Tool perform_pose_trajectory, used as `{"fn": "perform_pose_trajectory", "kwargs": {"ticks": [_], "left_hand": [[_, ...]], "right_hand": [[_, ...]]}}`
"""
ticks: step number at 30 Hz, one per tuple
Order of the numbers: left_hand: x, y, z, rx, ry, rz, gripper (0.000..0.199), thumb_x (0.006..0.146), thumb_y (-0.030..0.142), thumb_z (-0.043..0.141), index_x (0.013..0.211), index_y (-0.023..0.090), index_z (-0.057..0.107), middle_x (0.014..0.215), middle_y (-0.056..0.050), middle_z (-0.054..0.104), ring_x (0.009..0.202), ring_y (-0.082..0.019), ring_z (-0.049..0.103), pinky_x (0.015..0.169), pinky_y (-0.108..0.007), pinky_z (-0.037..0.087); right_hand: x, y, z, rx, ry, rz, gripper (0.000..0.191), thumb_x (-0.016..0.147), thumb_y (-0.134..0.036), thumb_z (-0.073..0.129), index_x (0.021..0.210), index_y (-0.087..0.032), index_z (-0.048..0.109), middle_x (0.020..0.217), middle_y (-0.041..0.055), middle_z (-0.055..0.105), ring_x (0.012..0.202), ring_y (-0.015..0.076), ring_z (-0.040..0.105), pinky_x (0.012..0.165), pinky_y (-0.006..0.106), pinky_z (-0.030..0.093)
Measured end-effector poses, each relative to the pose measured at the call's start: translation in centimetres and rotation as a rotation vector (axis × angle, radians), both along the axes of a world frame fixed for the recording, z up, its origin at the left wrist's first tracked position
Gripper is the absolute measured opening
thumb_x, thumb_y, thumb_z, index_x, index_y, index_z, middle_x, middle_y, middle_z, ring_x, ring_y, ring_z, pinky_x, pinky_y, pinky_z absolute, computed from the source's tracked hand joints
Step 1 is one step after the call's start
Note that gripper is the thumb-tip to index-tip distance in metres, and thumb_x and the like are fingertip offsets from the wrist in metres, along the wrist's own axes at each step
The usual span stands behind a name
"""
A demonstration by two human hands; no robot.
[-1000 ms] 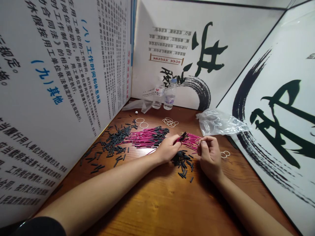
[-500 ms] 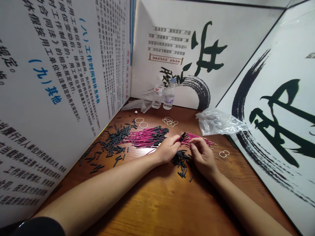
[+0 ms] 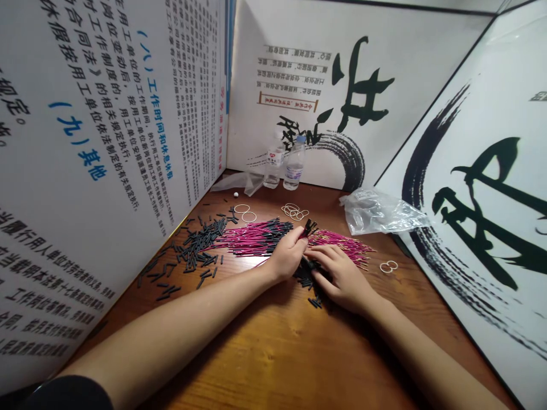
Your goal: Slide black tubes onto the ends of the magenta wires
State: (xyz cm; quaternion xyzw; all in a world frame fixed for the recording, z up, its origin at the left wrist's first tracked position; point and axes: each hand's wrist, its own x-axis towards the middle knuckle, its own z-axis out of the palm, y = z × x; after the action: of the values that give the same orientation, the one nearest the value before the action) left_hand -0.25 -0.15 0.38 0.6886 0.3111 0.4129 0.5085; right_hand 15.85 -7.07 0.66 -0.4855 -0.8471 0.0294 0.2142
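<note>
Left panel (image 3: 106,142) carried dense black Chinese print, mostly too small to read; blue headings read "(八)工作时间和休息休假" and "(九)其他".

Back panel (image 3: 350,102), right of left panel, showed large upside-down black brush character plus small upside-down columns, unreadable.

Right panel (image 3: 491,199) bore large brush character.

Bottle (image 3: 274,165) before back panel had red heart label, wording unreadable.

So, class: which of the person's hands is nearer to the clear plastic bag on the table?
Right. The right hand lies below and left of the plastic bag, resting over small black tubes. The left hand sits farther left, holding pink wires.
</note>
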Motion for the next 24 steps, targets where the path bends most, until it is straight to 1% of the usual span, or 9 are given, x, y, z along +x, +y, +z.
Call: {"fn": "perform_pose_trajectory", "kwargs": {"ticks": [2, 5, 9, 11, 13, 17, 20, 24], "left_hand": [[0.02, 0.02, -0.10, -0.045, -0.038, 0.004, 0.021, 0.088, 0.026, 0.039, 0.095, 0.016, 0.056, 0.085, -0.004, 0.058, 0.080, -0.016, 0.051, 0.078, -0.028, 0.042], [0.03, 0.04, -0.20, -0.097, -0.087, -0.014, 0.019, 0.087, 0.026, 0.038, 0.091, 0.016, 0.054, 0.074, -0.001, 0.052, 0.068, -0.013, 0.045, 0.069, -0.025, 0.041], [-0.01, -0.01, -0.05, -0.061, -0.101, -0.036, 0.020, 0.087, 0.025, 0.039, 0.095, 0.014, 0.054, 0.079, -0.002, 0.053, 0.072, -0.013, 0.045, 0.071, -0.026, 0.041], [-0.06, -0.09, 0.14, -0.049, -0.077, -0.032, 0.020, 0.087, 0.023, 0.038, 0.095, 0.014, 0.055, 0.080, -0.003, 0.053, 0.072, -0.013, 0.044, 0.070, -0.026, 0.040], [-0.12, -0.21, 0.34, -0.041, -0.057, -0.025, 0.018, 0.087, 0.022, 0.038, 0.091, 0.014, 0.054, 0.077, -0.002, 0.050, 0.069, -0.013, 0.041, 0.067, -0.026, 0.039], [-0.17, -0.36, 0.58, -0.027, -0.043, -0.011, 0.015, 0.086, 0.020, 0.038, 0.086, 0.015, 0.053, 0.074, 0.000, 0.047, 0.066, -0.012, 0.039, 0.065, -0.026, 0.038], [-0.18, -0.36, 0.66, -0.005, -0.029, -0.020, 0.014, 0.085, 0.020, 0.039, 0.083, 0.015, 0.052, 0.074, -0.001, 0.048, 0.068, -0.013, 0.041, 0.067, -0.026, 0.038], [-0.22, -0.32, 0.71, 0.011, 0.008, -0.020, 0.013, 0.085, 0.020, 0.040, 0.074, 0.017, 0.047, 0.069, 0.000, 0.045, 0.069, -0.014, 0.041, 0.070, -0.028, 0.039]], "right_hand": [[-0.21, -0.07, -0.01, -0.009, -0.057, 0.051, 0.043, 0.088, -0.026, 0.051, 0.130, -0.025, 0.052, 0.131, 0.0084, 0.056, 0.119, 0.0288, 0.046, 0.102, 0.051, 0.038], [-0.32, -0.05, -0.13, -0.021, -0.086, 0.071, 0.040, 0.090, -0.028, 0.049, 0.130, -0.026, 0.053, 0.132, 0.0073, 0.056, 0.121, 0.0299, 0.045, 0.102, 0.053, 0.037], [-0.12, 0.16, -0.23, 0.007, 0.013, 0.072, 0.032, 0.089, -0.023, 0.051, 0.119, -0.024, 0.060, 0.119, 0.0070, 0.064, 0.110, 0.0259, 0.051, 0.099, 0.048, 0.041], [0.02, 0.23, -0.19, 0.032, 0.080, 0.035, 0.027, 0.086, -0.019, 0.052, 0.111, -0.023, 0.062, 0.110, 0.0073, 0.066, 0.103, 0.0243, 0.054, 0.094, 0.045, 0.045], [0.10, 0.25, -0.12, 0.041, 0.103, 0.005, 0.023, 0.083, -0.016, 0.053, 0.103, -0.022, 0.062, 0.103, 0.0076, 0.065, 0.099, 0.0240, 0.054, 0.089, 0.043, 0.046], [0.08, 0.24, -0.11, 0.027, 0.076, 0.005, 0.020, 0.077, -0.013, 0.056, 0.095, -0.021, 0.061, 0.097, 0.0074, 0.063, 0.094, 0.0239, 0.053, 0.087, 0.042, 0.047], [0.09, 0.32, -0.30, 0.032, 0.085, -0.010, 0.013, 0.079, -0.014, 0.056, 0.090, -0.021, 0.059, 0.092, 0.0065, 0.062, 0.092, 0.0228, 0.052, 0.085, 0.040, 0.047], [0.22, 0.48, -0.58, 0.035, 0.089, -0.012, 0.008, 0.083, -0.016, 0.056, 0.089, -0.021, 0.058, 0.091, 0.0057, 0.061, 0.091, 0.0216, 0.052, 0.084, 0.039, 0.046]]}}
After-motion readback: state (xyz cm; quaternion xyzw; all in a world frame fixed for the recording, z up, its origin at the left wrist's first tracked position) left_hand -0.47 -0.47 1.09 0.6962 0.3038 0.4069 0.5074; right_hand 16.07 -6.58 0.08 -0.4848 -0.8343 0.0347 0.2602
